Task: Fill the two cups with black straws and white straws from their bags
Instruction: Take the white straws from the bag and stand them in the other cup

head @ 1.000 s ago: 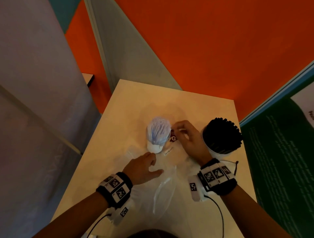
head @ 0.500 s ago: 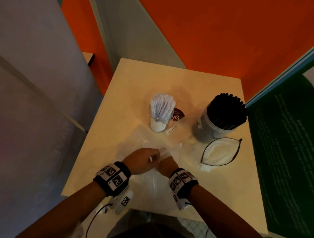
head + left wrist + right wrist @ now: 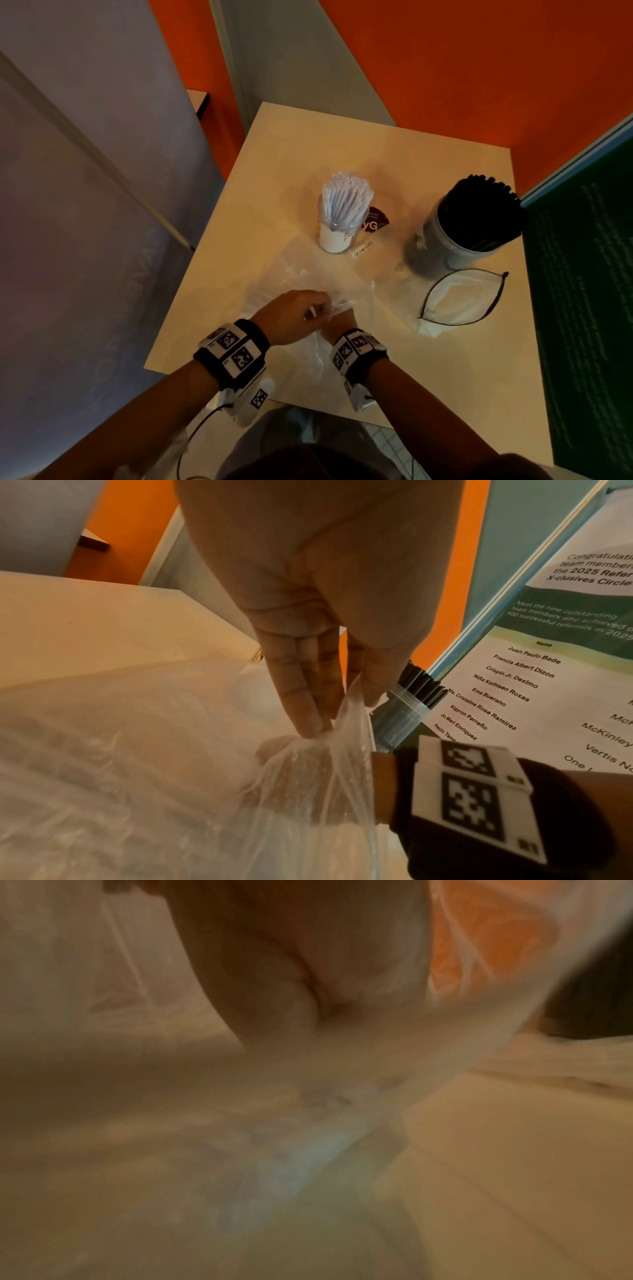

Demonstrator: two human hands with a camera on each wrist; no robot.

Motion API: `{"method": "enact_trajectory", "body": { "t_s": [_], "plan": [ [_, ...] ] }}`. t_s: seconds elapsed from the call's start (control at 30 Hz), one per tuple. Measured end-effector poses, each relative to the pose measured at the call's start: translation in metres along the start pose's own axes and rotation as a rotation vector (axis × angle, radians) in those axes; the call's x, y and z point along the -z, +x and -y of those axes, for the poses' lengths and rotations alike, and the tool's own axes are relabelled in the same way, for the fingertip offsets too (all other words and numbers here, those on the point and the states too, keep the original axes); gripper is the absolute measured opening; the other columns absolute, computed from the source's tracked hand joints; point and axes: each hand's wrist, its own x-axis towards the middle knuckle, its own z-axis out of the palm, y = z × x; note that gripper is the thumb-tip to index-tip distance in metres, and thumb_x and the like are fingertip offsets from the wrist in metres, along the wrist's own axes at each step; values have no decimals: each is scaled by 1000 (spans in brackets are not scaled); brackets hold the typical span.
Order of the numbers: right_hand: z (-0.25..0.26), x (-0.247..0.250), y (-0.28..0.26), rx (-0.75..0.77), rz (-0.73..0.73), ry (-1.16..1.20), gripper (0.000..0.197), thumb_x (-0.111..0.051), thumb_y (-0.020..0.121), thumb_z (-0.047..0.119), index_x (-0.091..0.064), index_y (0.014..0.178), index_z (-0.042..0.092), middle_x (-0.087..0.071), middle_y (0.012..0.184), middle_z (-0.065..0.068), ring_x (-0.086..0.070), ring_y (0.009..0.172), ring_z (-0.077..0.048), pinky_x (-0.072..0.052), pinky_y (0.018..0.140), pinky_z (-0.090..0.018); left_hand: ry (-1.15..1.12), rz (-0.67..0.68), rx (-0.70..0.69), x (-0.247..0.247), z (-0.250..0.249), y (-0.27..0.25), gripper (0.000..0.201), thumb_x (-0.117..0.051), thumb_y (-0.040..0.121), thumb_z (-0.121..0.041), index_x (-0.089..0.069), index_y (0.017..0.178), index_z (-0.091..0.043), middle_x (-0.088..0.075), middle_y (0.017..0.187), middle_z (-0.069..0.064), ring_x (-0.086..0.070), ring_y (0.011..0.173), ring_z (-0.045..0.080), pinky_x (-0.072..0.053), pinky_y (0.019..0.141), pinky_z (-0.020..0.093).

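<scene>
Both cups look full: the small cup (image 3: 337, 236) packed with white straws (image 3: 346, 197) stands mid-desk, and the larger cup (image 3: 455, 246) of black straws (image 3: 479, 209) stands by the right edge. What remains, as I judge it, is tidying the spent packaging. Left hand (image 3: 291, 317) sits near the front edge of the desk (image 3: 308, 144), its fingers (image 3: 304, 710) pinching a bunched fold of the clear plastic bag (image 3: 154, 764) against the thumb. Right hand (image 3: 337, 323) is just beside it, apparently pushed into the same bag — its wrist view is blurred film, so I cannot tell how its fingers lie. A second bag with a dark zip rim (image 3: 459, 301) lies flat near the right front corner. To do this well: gather the film toward the front edge, keep the pinch firm — thin plastic slips — and draw it low and away from the cups, since a snagged corner could tip the light white-straw cup.
</scene>
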Motion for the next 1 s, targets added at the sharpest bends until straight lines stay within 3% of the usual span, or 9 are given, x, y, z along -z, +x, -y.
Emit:
{"method": "enact_trajectory", "body": {
  "t_s": [0.07,0.13,0.3,0.43,0.57,0.73,0.87,0.93,1.0],
  "plan": [
    [4,4,-3,32,4,-205,34,-36,100,18,-50,128,5,-54,121,-15,-53,118,-28,-45,98,-35,-1,0,0,0,0,1,7,-59,92,-24,-61,92,-17,-62,90,-8,-57,75,5,-45,66,13],
    [8,11,-8,83,25,-397,37,-30,101,20,-46,133,10,-48,136,-16,-49,123,-34,-43,103,-40,10,1,-4,-1,-1,3,5,-59,92,-23,-60,92,-18,-62,91,-7,-57,76,6,-47,68,16],
    [4,33,-23,122,103,-501,35,-36,96,15,-48,127,2,-52,129,-19,-54,113,-35,-47,97,-41,53,32,9,0,-2,10,5,-59,92,-20,-59,93,-15,-65,94,-1,-61,81,15,-53,75,32],
    [-10,77,-56,98,210,-523,40,-37,98,16,-39,133,-2,-53,129,-21,-55,115,-36,-45,97,-41,117,72,22,-1,-6,20,10,-57,94,-29,-54,91,-19,-62,93,-3,-60,81,16,-52,76,34],
    [-28,143,-93,120,269,-700,33,-38,98,13,-48,126,0,-58,125,-18,-58,113,-32,-46,92,-39,239,95,54,-7,-14,30,23,-59,91,-39,-49,97,-19,-54,97,-5,-55,84,17,-47,75,34],
    [-17,229,-131,34,166,-953,32,-37,100,17,-55,124,5,-57,128,-14,-52,120,-30,-39,99,-39,185,-80,-97,-11,-43,49,53,-66,80,-56,-48,109,-15,-46,105,-4,-43,96,12,-38,80,25],
    [19,268,-158,73,40,-1012,27,-40,99,14,-58,115,3,-62,117,-16,-54,115,-33,-37,96,-43,220,-128,-273,-8,-78,73,84,-70,70,-66,-43,131,-16,-44,128,-3,-38,116,10,-28,93,21],
    [36,276,-165,159,-10,-1035,25,-42,98,13,-59,113,3,-63,113,-16,-56,109,-33,-39,87,-41,246,-137,-291,-7,-89,82,85,-70,74,-60,-38,138,-14,-48,134,1,-43,120,14,-33,97,25],
    [50,279,-164,236,-29,-1025,25,-43,98,14,-58,114,3,-62,111,-17,-59,102,-32,-36,75,-36,213,-165,-235,-2,-94,89,68,-65,85,-46,-38,139,-15,-61,123,7,-59,108,23,-47,88,35]
  ]
}}
